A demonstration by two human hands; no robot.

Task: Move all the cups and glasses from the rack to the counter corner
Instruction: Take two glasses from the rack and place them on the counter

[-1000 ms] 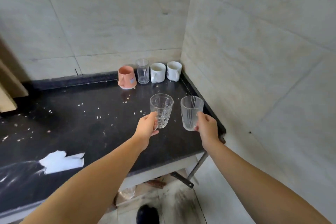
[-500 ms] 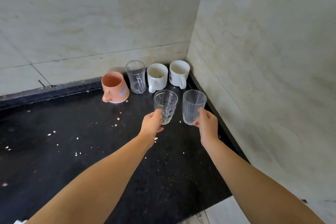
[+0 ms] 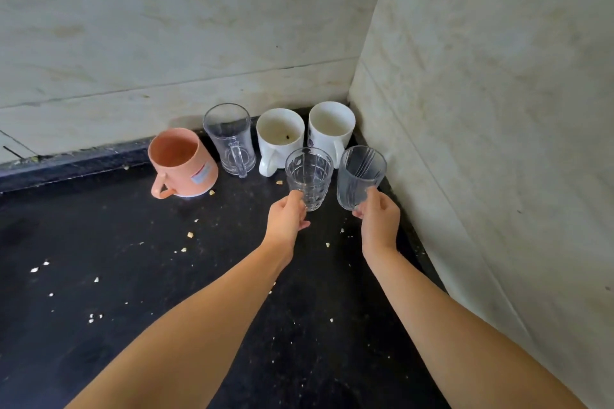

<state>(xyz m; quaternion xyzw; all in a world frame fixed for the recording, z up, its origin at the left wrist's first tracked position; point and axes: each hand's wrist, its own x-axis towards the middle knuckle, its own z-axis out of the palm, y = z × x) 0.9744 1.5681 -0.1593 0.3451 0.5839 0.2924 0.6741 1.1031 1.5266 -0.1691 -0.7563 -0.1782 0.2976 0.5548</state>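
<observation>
My left hand [image 3: 287, 216] grips a clear patterned glass [image 3: 309, 178] near its base. A clear ribbed glass [image 3: 360, 176] is held the same way in my right hand [image 3: 378, 217]. Both glasses are upright, side by side, just in front of a row standing in the corner of the black counter [image 3: 133, 276]. That row holds an orange mug [image 3: 181, 163], a clear glass mug [image 3: 231, 138] and two white mugs [image 3: 280, 136] [image 3: 330, 124]. I cannot tell whether the held glasses touch the counter. The rack is out of view.
Pale tiled walls close the corner at the back [image 3: 166, 26] and on the right [image 3: 498, 109]. Small light crumbs [image 3: 189, 235] are scattered over the counter in front of the mugs.
Both hands have carried their glasses forward toward the corner, from the counter's front edge to just in front of the white mugs. The view has closed in on the corner.
</observation>
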